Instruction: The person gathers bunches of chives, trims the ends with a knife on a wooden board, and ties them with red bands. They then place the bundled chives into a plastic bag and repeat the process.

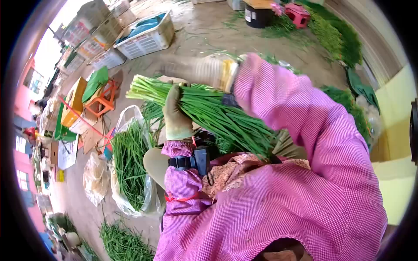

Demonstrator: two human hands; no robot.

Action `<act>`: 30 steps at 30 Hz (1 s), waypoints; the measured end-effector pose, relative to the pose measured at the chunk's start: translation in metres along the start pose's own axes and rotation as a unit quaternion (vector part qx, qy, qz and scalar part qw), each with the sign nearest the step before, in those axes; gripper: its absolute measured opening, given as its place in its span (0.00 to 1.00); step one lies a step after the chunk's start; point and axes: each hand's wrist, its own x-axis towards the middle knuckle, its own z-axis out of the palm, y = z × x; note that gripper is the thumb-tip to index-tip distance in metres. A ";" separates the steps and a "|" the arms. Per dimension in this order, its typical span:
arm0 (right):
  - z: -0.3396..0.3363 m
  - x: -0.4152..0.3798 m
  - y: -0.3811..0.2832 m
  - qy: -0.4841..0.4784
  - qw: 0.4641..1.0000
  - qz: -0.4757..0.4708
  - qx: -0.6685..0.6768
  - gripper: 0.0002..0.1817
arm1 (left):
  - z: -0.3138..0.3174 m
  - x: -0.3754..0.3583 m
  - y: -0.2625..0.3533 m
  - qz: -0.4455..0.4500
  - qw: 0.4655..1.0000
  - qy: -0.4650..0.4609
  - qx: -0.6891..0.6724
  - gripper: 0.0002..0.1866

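My left hand [175,109], in a worn work glove, is wrapped around a thick bunch of chives [222,114]. The pale cut ends [146,87] point to the left, and the green leaves trail toward my lap on the right. Just beyond the bunch, my right hand [191,71] reaches across in a striped-looking glove. Motion smears its fingers, so what they hold, if anything, cannot be made out. A plastic bag holding loose chives [130,165] stands to the left of my knee.
More loose greens [124,241] lie on the floor at lower left, near a crumpled clear bag [96,178]. An orange stool [102,100] and a yellow box [75,102] stand at left. White crates [148,41], a black bucket [257,16] and a pink stool [298,16] are farther off.
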 end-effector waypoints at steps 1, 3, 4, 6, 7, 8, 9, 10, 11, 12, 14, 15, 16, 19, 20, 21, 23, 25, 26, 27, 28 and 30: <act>-0.002 0.011 0.028 -0.009 0.998 -0.050 -0.024 0.25 | -0.007 -0.004 0.008 -0.049 0.997 -0.017 -0.065 0.15; 0.015 -0.035 0.044 -0.013 0.999 0.020 -0.031 0.30 | -0.021 0.001 0.004 -0.056 0.987 0.000 -0.148 0.14; 0.026 -0.063 0.051 -0.013 0.994 0.096 -0.044 0.36 | -0.028 0.001 0.001 -0.067 0.985 -0.001 -0.161 0.13; 0.041 -0.094 0.065 -0.031 0.994 0.103 -0.014 0.46 | -0.029 -0.005 0.011 -0.085 0.976 0.003 -0.202 0.13; 0.047 -0.113 0.091 -0.011 0.983 0.181 0.037 0.46 | -0.022 -0.011 0.016 -0.102 0.967 0.007 -0.234 0.14; 0.045 -0.123 0.085 -0.025 0.959 0.282 -0.010 0.45 | -0.029 -0.010 0.010 -0.105 0.964 0.001 -0.243 0.15; 0.053 -0.148 0.145 -0.019 0.962 0.246 0.117 0.43 | -0.041 -0.008 -0.004 -0.114 0.961 -0.006 -0.253 0.17; 0.045 -0.157 0.123 -0.052 0.947 0.303 0.096 0.39 | -0.057 -0.002 -0.024 -0.100 0.956 -0.014 -0.274 0.20; 0.040 -0.170 0.152 -0.128 0.925 0.345 -0.091 0.35 | -0.035 -0.011 -0.005 -0.078 0.966 0.007 -0.245 0.22; 0.034 -0.187 0.163 -0.132 0.929 0.333 -0.092 0.32 | -0.033 -0.012 -0.004 -0.079 0.963 0.003 -0.259 0.23; 0.008 -0.205 0.180 -0.221 0.866 0.386 -0.231 0.25 | -0.042 -0.008 -0.012 -0.074 0.946 -0.045 -0.312 0.28; -0.009 -0.217 0.195 -0.227 0.834 0.377 -0.334 0.22 | -0.042 -0.008 -0.010 -0.073 0.947 -0.044 -0.311 0.28; -0.027 -0.229 0.210 -0.234 0.789 0.370 -0.431 0.21 | -0.039 -0.010 -0.006 -0.093 0.936 -0.062 -0.334 0.28; -0.070 -0.217 0.209 0.005 0.752 0.427 -0.502 0.15 | -0.043 -0.012 -0.008 -0.132 0.918 -0.086 -0.363 0.29; -0.078 -0.189 0.178 0.069 0.776 0.439 -0.448 0.12 | -0.046 -0.013 -0.011 -0.153 0.912 -0.094 -0.368 0.30; -0.083 -0.183 0.173 0.143 0.836 0.335 -0.411 0.12 | -0.047 -0.013 -0.014 -0.176 0.905 -0.102 -0.374 0.30; -0.076 -0.153 0.141 0.182 0.915 0.203 -0.298 0.13 | -0.035 -0.013 -0.016 -0.185 0.910 -0.096 -0.359 0.31; -0.045 -0.101 0.081 0.207 0.949 0.210 -0.112 0.14 | -0.031 -0.012 -0.023 -0.219 0.890 -0.143 -0.374 0.32; -0.035 -0.087 0.070 0.199 0.961 0.177 -0.074 0.14 | -0.030 -0.011 -0.030 -0.209 0.903 -0.143 -0.348 0.33; -0.032 -0.071 0.076 0.169 0.948 0.010 -0.269 0.15 | -0.026 -0.012 -0.033 -0.213 0.901 -0.144 -0.349 0.33; -0.028 -0.054 0.077 0.125 0.872 -0.158 -0.446 0.17 | -0.024 -0.015 -0.034 -0.226 0.896 -0.131 -0.358 0.33; -0.013 -0.035 0.048 0.120 0.968 0.034 -0.218 0.16 | -0.035 -0.021 -0.043 -0.281 0.886 -0.100 -0.356 0.26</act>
